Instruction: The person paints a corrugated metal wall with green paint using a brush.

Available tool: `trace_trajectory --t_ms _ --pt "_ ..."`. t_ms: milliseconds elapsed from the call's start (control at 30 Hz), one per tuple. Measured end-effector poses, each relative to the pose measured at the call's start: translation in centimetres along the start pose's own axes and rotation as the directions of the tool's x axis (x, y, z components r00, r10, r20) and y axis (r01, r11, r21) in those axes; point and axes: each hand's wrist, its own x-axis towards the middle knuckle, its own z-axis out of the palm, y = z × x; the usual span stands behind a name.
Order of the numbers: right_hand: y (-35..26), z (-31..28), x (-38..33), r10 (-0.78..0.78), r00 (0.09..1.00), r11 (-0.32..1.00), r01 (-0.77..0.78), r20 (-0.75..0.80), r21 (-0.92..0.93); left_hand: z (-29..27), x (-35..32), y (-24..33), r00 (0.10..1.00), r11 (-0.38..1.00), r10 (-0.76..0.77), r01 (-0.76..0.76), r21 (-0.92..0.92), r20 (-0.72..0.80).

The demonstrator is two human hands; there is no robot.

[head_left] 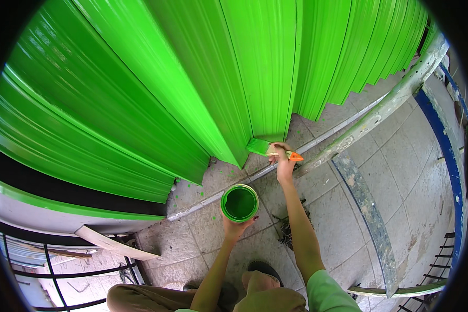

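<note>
My left hand (237,226) is closed around a round can of green paint (239,203), held upright below the panels with its open top facing up. In my right hand (283,162) is a paintbrush (296,156) with an orange handle tip. Its green-coated bristles (258,146) are at the lower edge of a bright green folded metal panel (268,67); whether they touch it, I cannot tell. Green covers the visible faces of the panels.
Grey floor tiles (177,236) carry green paint drips near the panel bottoms. A white floor rail (203,203) runs under the panels. On the right lie a paint-spattered pole (369,122), a speckled plank (366,218) and a blue-edged curved piece (444,151). A black grid (49,260) stands lower left.
</note>
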Motion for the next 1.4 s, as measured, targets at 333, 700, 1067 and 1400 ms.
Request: trace_trajectory --t_ms 333,700,1067,1400 --pt "-13.7 8.4 2.5 -0.33 0.921 0.944 0.322 0.21 0.072 0.4 -0.2 0.4 0.998 0.997 -0.056 0.056 -0.057 0.003" --pt "-2.2 -0.2 0.6 -0.124 0.99 0.985 0.115 0.064 0.127 1.3 -0.1 1.7 0.999 0.999 -0.028 0.029 -0.03 0.019" --pt "-16.6 11.2 2.9 -0.309 0.92 0.95 0.31 0.24 0.033 -0.8 -0.3 -2.5 0.991 0.979 -0.13 0.128 -0.16 -0.001" --pt "-14.2 9.1 4.0 -0.322 0.932 0.926 0.272 0.169 0.261 1.0 0.0 1.5 0.998 0.999 0.037 -0.038 -0.018 -0.058"
